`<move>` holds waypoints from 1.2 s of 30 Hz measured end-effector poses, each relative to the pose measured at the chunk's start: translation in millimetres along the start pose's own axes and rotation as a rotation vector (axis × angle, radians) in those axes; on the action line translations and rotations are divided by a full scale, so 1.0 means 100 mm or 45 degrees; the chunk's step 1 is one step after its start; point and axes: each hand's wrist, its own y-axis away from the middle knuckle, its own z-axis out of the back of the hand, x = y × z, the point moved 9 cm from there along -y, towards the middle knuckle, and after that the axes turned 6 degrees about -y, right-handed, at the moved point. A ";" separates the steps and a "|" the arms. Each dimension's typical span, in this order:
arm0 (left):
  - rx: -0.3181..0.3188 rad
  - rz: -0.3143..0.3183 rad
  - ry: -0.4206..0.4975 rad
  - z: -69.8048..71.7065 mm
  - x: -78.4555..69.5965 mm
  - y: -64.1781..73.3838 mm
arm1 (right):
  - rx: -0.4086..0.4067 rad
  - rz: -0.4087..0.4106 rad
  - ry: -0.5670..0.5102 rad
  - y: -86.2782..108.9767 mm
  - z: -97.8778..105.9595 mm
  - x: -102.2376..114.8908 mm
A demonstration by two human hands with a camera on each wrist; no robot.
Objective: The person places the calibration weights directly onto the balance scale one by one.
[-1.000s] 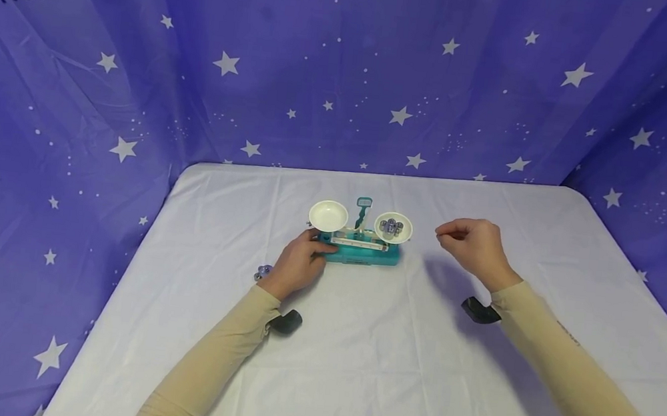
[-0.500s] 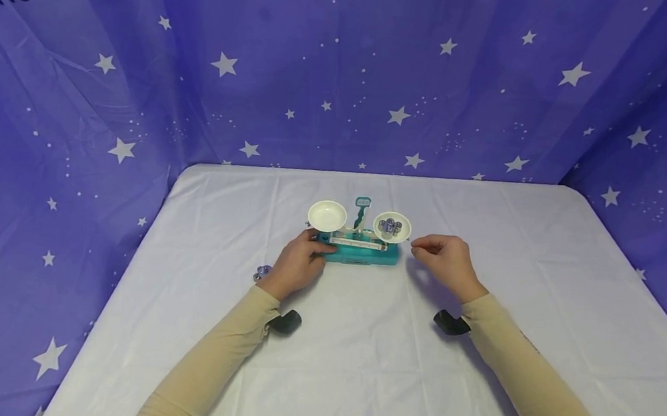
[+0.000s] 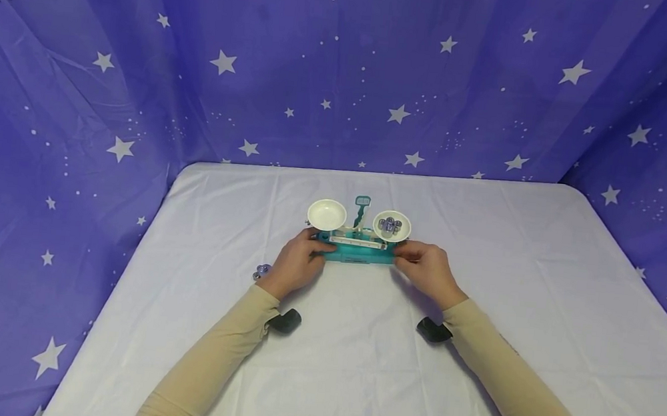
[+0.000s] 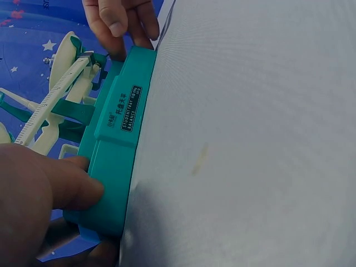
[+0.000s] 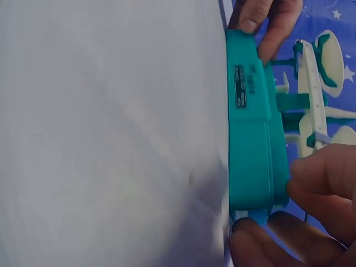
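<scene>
A teal tray balance [image 3: 359,254] stands on the white table, its two white pans raised above the base. The left hand [image 3: 298,265] holds the base's left end, thumb [image 4: 83,189] across the front face and other fingers round the end. At the opposite end, the right hand [image 3: 426,270] grips the base, with fingertips [image 5: 250,236] curled round its lower corner. In the right pan [image 3: 406,236] lie several small shiny bluish-grey pieces [image 3: 389,225]. Nothing lies in the left pan [image 3: 327,215]. A white graduated beam [image 4: 53,100] runs along the balance's front.
More small shiny pieces [image 3: 261,272] lie on the white tablecloth [image 3: 349,357], just left of the left wrist. Purple curtains [image 3: 323,66] with white stars hang behind the table and along its sides. A black wrist camera [image 3: 434,330] sits under the right sleeve.
The right hand has moved left and down from beside the right pan to the base's right end and taken hold there. The left hand and the balance stay in place.
</scene>
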 end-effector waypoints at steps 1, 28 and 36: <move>0.000 -0.001 0.000 0.00 0.00 0.00 | 0.009 0.007 -0.001 0.01 -0.02 0.01; -0.015 -0.002 -0.011 0.00 0.01 0.01 | -0.049 -0.031 0.004 0.01 -0.24 -0.04; 0.005 -0.007 -0.007 0.00 0.00 0.00 | -0.123 -0.058 0.025 -0.02 -0.25 -0.11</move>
